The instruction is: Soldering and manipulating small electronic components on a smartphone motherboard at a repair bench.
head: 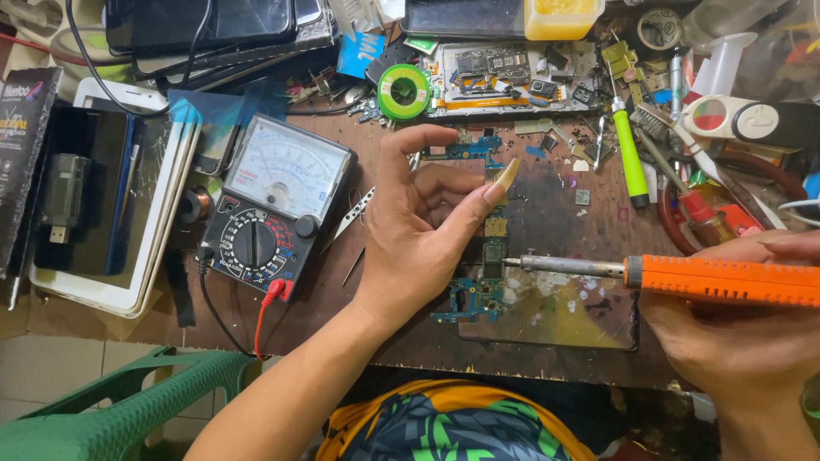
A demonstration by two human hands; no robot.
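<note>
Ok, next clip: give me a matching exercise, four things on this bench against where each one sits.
Things:
1. soldering iron
2. analog multimeter
3. circuit board
4. green solder wick spool

Places:
A. far edge of the bench, above the left hand
B. bench centre, under the iron's tip
C. held in the right hand
D. left of the left hand, with red and black leads plugged in

Pairs: 1-C, 2-D, 3-B, 4-A

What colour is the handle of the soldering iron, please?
Orange, on the soldering iron held in the right hand; head view.
</note>
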